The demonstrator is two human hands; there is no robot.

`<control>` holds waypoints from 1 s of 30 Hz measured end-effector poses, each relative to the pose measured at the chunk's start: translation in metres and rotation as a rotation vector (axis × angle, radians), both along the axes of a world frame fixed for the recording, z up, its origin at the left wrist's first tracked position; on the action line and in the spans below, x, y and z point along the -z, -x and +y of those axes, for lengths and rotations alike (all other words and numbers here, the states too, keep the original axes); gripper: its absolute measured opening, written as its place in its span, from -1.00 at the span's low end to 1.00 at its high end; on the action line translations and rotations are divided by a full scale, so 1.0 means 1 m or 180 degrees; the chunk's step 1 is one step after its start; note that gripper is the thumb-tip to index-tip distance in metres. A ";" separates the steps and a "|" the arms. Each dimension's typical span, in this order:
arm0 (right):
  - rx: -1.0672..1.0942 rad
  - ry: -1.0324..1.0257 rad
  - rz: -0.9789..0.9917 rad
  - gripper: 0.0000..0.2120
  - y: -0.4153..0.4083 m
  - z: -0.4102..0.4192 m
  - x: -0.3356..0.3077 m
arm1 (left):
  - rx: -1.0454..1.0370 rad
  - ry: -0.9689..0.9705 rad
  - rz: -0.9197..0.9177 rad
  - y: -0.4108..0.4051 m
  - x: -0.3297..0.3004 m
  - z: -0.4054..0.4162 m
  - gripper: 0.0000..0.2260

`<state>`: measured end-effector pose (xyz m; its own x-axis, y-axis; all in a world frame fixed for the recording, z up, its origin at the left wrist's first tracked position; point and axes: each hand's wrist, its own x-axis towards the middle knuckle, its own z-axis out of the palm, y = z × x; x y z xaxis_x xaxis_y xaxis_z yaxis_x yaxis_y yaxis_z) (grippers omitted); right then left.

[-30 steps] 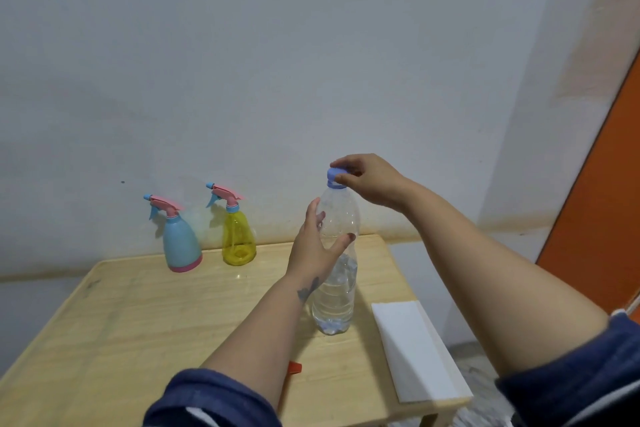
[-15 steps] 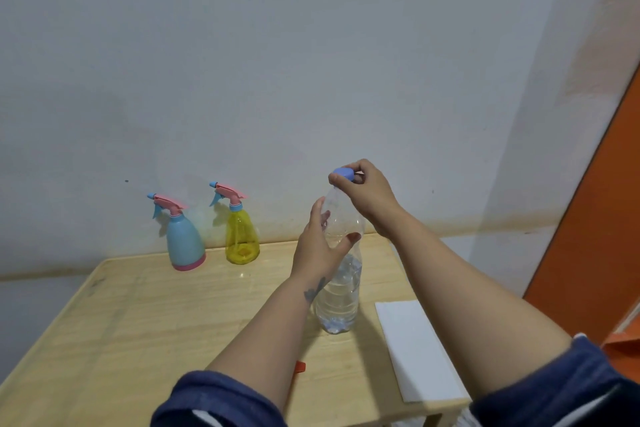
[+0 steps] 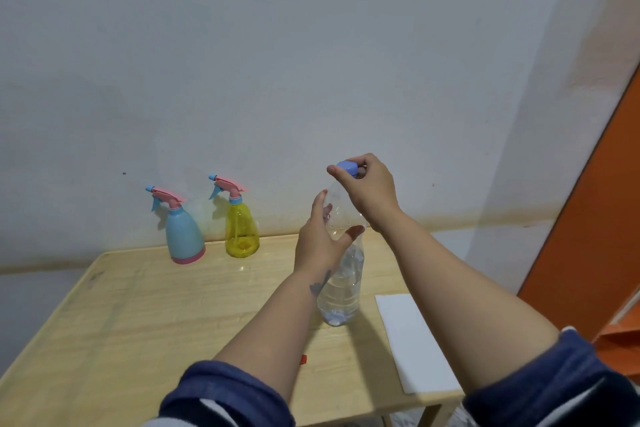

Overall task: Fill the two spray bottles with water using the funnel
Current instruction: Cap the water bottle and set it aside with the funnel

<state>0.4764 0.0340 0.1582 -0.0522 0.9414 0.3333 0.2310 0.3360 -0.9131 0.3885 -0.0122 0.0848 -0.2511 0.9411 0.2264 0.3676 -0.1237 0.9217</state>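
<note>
On tabletop (image 3: 145,315): water bottle (image 3: 341,288), my left hand (image 3: 320,243) gripping its shoulder, right hand (image 3: 369,189) pinching blue cap (image 3: 347,168). Step: uncapping. Next, I judge: open spray bottles (image 3: 183,232).

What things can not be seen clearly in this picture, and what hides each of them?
- Orange object on the table, head view: only a small tip shows beside the left forearm; whether it is the funnel cannot be told.
- Cap of the water bottle: the right hand covers part, so loosened or tight is unclear.
- Water bottle middle: the left hand hides it.
- Yellow spray bottle: water level too small to judge.
</note>
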 end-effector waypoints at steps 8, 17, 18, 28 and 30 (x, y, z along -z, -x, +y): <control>-0.0428 0.0389 0.0283 -0.50 -0.014 -0.012 0.019 | 0.0443 0.0353 0.0298 0.019 0.009 -0.011 0.11; -0.0648 0.0712 0.0032 -0.01 -0.018 -0.033 0.111 | 0.1082 0.1575 0.1930 0.068 0.065 -0.052 -0.19; -0.0622 0.0689 -0.0040 0.04 -0.016 -0.033 0.116 | 0.1199 0.1738 0.2107 0.072 0.071 -0.056 -0.14; -0.0098 0.0510 -0.0453 -0.03 -0.003 -0.022 0.137 | 0.1538 0.2359 0.3011 0.094 0.095 -0.063 -0.23; -0.0013 0.0479 -0.0502 -0.09 -0.003 -0.021 0.136 | 0.1418 0.2267 0.2988 0.094 0.094 -0.058 -0.28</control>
<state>0.4798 0.0134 0.0226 -0.0963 0.9796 0.1764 0.3738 0.1999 -0.9057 0.2945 -0.0703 -0.0097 0.1012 0.8891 -0.4463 0.9703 0.0109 0.2416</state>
